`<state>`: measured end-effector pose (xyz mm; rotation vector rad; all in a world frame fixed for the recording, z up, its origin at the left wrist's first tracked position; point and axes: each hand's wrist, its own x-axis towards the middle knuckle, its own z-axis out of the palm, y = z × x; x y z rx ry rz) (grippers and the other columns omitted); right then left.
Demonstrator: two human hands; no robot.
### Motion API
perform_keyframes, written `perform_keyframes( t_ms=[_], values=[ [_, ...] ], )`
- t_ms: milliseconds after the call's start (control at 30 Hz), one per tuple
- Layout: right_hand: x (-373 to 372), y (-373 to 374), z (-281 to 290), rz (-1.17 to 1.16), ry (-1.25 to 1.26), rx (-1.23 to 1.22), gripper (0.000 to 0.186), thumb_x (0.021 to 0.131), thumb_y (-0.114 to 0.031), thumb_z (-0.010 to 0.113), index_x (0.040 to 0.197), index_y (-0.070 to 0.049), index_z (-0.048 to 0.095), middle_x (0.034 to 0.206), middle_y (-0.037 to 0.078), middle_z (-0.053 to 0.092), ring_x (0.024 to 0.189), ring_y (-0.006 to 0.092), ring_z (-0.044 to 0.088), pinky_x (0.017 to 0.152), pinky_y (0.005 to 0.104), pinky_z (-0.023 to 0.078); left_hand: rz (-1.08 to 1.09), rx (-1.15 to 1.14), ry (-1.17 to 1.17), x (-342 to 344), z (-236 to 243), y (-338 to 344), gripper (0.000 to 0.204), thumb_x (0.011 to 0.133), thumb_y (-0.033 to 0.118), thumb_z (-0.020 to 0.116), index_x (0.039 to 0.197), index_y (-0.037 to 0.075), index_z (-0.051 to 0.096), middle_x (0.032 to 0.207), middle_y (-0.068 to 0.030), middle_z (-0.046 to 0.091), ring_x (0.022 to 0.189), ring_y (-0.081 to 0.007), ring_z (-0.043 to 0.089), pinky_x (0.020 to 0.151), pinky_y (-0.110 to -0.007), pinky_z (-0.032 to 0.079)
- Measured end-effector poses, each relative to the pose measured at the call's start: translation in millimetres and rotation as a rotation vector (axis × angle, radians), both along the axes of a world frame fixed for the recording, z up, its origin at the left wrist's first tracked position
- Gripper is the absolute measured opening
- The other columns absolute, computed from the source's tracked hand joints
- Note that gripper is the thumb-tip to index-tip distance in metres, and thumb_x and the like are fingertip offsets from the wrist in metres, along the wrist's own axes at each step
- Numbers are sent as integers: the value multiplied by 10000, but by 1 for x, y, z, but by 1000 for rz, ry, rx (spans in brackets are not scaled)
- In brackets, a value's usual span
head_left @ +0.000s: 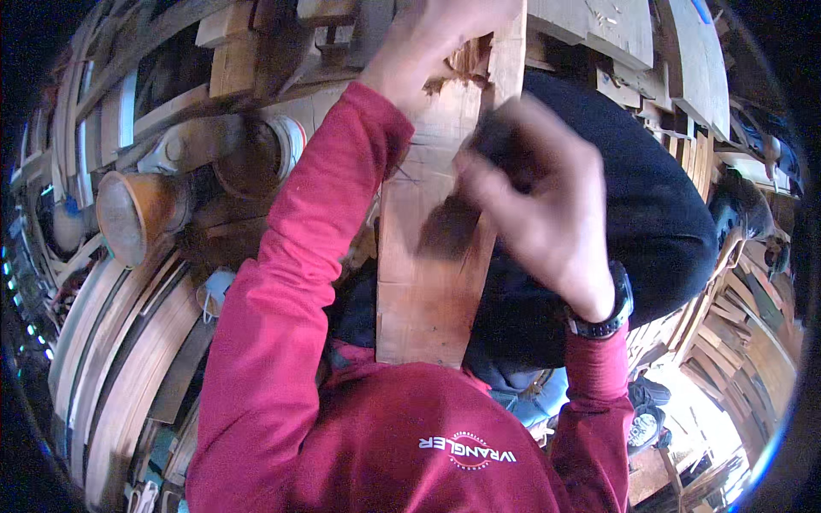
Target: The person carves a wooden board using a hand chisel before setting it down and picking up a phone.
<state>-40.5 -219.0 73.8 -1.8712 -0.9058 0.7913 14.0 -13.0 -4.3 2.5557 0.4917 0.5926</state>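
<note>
A long wooden board (428, 299) runs away from my body, its near end close to my chest. Toward its far end is a rough, splintered hollow (469, 61). My left hand (440, 30) reaches across to that far end, beside the hollow; its fingers are cut off by the upper edge of the picture. Over the board's right side, my right hand (547, 201) is curled and smeared by motion. Something dark shows at its fingers, but I cannot make out what it is. A dark shadow falls on the board beneath this hand.
My dark-clothed leg (633, 205) lies right of the board. Orange-brown round containers (128, 218) stand at the left, above curved stacked planks (128, 342). Pale boards (599, 30) lie at the far side. Wood offcuts (744, 316) are heaped at the right.
</note>
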Motion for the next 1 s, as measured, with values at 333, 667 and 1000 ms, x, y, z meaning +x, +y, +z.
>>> perform_keyframes(
  t_ms=[333,667,1000],
  values=[
    [3,5,-5,-107,-29,89,232,815,-114,707,963,49,631,778,273,639,705,413,683,647,409,539,28,188,-202,14,-36,7,320,981,270,551,975,2,727,1134,-266,665,1192,-444,574,1052,-541,445],
    [4,8,-14,-107,-160,102,274,808,-132,703,1004,52,651,871,306,676,849,453,710,730,472,567,6,280,-167,17,-46,19,322,969,279,554,961,18,743,1057,-234,683,1108,-422,605,995,-524,477],
    [1,11,-11,-192,-179,169,267,822,-134,734,960,58,610,712,215,629,618,233,660,629,392,522,-29,308,-129,22,-48,26,292,938,267,592,923,18,743,975,-198,706,1063,-356,627,1025,-508,411]
  ],
)
